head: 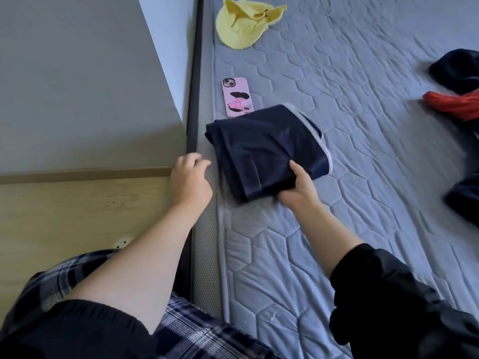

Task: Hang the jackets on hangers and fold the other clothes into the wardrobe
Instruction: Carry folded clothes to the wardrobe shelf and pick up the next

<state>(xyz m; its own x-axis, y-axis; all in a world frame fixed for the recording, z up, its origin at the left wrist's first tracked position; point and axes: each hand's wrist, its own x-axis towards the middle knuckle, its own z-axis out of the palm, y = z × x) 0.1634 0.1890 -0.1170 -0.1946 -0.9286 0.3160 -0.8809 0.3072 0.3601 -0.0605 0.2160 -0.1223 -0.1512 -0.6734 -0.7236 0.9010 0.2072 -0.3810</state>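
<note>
A folded navy garment (261,149) with a pale trim lies on the grey-blue quilted mattress (363,156) near its left edge. My right hand (300,189) grips the garment's near right corner, thumb on top and fingers underneath. My left hand (190,180) hovers just left of the garment over the mattress edge, its fingers loosely curled and holding nothing. More dark clothes (458,71) and a red piece (453,104) lie at the right edge of the mattress.
A pink-cased phone (237,97) lies just beyond the folded garment, partly under it. A yellow hat (243,22) sits farther up the mattress. A grey panel (77,81) and a wooden surface (77,216) stand to the left.
</note>
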